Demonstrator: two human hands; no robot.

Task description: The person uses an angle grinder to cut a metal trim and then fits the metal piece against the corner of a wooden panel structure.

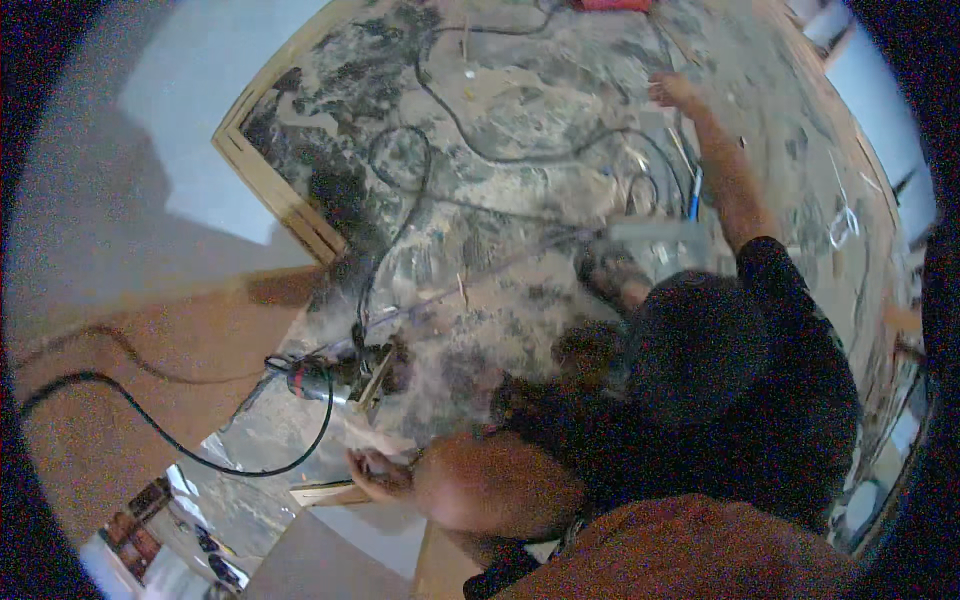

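Stretched far forward, my right arm in a short black sleeve ends in my right hand (672,92), open over the dusty floor with nothing visible in it. Low on the left is my left hand (382,474), blurred, its fingers curled; what they close on, if anything, is hidden. Just beyond it lies a corded power tool (312,380) with a silver body, a red band and a flat plate at one end. A blue-handled tool (695,195) rests below my right hand, beside a flat grey piece (655,236).
A dark cable (480,150) winds across the stained floor (520,110); another black cord (240,470) loops at left. Wooden edging (275,195) borders the pale panel on the left. A red object (612,4) is at the far edge, a white looped cord (844,228) at right.
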